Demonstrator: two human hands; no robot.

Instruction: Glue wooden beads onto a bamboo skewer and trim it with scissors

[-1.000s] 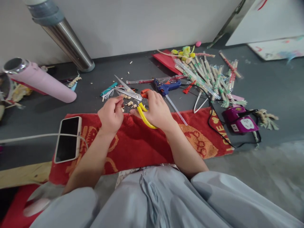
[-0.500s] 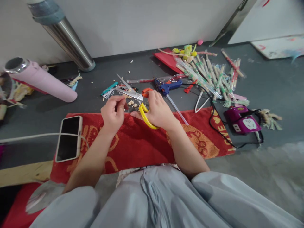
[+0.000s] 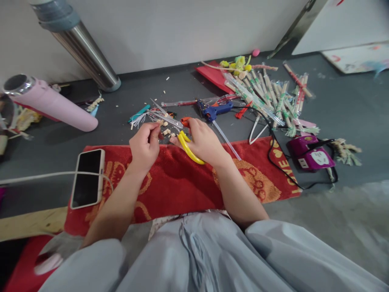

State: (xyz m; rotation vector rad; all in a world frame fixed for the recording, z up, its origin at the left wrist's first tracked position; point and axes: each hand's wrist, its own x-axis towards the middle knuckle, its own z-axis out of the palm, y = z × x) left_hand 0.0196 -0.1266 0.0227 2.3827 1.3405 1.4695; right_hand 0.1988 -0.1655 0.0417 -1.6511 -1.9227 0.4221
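My right hand [image 3: 202, 142] is closed around the scissors [image 3: 191, 152], which have one yellow and one orange handle loop. Their silver blades point up and left, a little apart. Thumb and fingers of my left hand [image 3: 144, 144] are pinched together just below the blades; a tiny pale bit shows at the fingertips, too small to name. Small pale cut pieces [image 3: 166, 132] lie scattered on the grey table beneath the blades. Just beyond my left hand is a bundle of thin white strands [image 3: 142, 118] beside a teal stick [image 3: 139, 113].
Under my forearms lies a red towel [image 3: 182, 182] with a phone [image 3: 88, 178] on its left. A blue glue gun [image 3: 215, 110], wrapped sticks [image 3: 270, 93] and a purple power adapter [image 3: 311, 152] are to the right. A pink bottle [image 3: 57, 103] and steel flask [image 3: 88, 52] stand left.
The scissor blades have come closer together, and my right hand has shifted very slightly. My left hand keeps its pinch in nearly the same spot.
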